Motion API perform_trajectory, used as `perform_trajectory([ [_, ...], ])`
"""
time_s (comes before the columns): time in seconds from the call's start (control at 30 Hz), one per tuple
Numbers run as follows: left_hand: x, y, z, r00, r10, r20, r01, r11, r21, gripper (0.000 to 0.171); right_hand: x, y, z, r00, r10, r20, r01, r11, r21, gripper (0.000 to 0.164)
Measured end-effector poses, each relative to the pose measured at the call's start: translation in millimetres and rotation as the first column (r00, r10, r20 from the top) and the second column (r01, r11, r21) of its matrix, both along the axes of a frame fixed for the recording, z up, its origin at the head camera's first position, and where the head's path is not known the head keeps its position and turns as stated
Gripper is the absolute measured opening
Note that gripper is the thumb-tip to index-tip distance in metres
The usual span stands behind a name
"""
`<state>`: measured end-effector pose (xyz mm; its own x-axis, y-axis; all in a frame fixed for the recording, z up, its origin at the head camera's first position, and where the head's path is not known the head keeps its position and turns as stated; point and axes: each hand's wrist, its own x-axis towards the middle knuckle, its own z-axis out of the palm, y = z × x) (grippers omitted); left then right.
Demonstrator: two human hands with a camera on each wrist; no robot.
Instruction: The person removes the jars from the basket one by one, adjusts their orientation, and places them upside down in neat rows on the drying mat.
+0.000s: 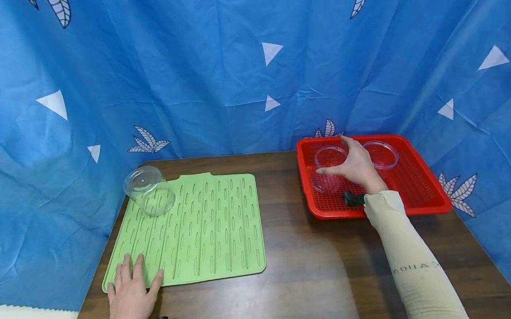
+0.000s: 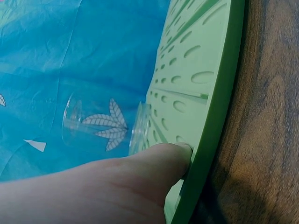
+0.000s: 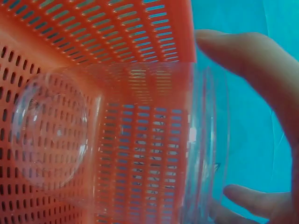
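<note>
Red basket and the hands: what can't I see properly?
Head view: part of the red basket, hidden by the right hand and sleeve.
Left wrist view: most of the left hand, cut off by the edge.
Right wrist view: one side of the clear jar, off the bottom edge.

Left, a mat point(image 1: 207, 227) bears one jar point(image 1: 149, 190); right, a basket point(image 1: 422, 187) contains two jars point(image 1: 326, 181).
</note>
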<state>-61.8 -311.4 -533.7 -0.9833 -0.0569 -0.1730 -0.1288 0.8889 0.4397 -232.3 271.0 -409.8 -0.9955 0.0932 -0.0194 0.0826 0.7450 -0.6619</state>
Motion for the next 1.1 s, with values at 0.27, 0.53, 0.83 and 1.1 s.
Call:
perform_trajectory([
  [0.27, -0.5, 0.2, 0.4, 1.000, 0.003, 0.014, -0.003, 1.000, 0.004, 0.090, -0.7, 0.2, -3.6, 0.995, -0.016, 0.094, 0.011, 0.999, 0.046, 0.127],
  [0.53, -0.5, 1.3, 1.8, 1.000, 0.006, 0.025, -0.006, 1.000, 0.003, 0.090, -0.1, 2.8, -5.5, 0.987, -0.008, 0.158, 0.005, 1.000, 0.020, 0.118],
  [0.83, -1.2, 1.1, 1.7, 1.000, 0.010, 0.024, -0.010, 1.000, 0.010, 0.089, 0.5, 3.9, -4.4, 0.986, -0.027, 0.167, 0.024, 1.000, 0.017, 0.114],
  [1.1, -0.9, 1.7, 2.8, 1.000, 0.007, 0.024, -0.007, 1.000, 0.010, 0.089, 4.5, 0.3, 2.3, 0.996, -0.033, 0.088, 0.031, 0.999, 0.029, 0.112],
])
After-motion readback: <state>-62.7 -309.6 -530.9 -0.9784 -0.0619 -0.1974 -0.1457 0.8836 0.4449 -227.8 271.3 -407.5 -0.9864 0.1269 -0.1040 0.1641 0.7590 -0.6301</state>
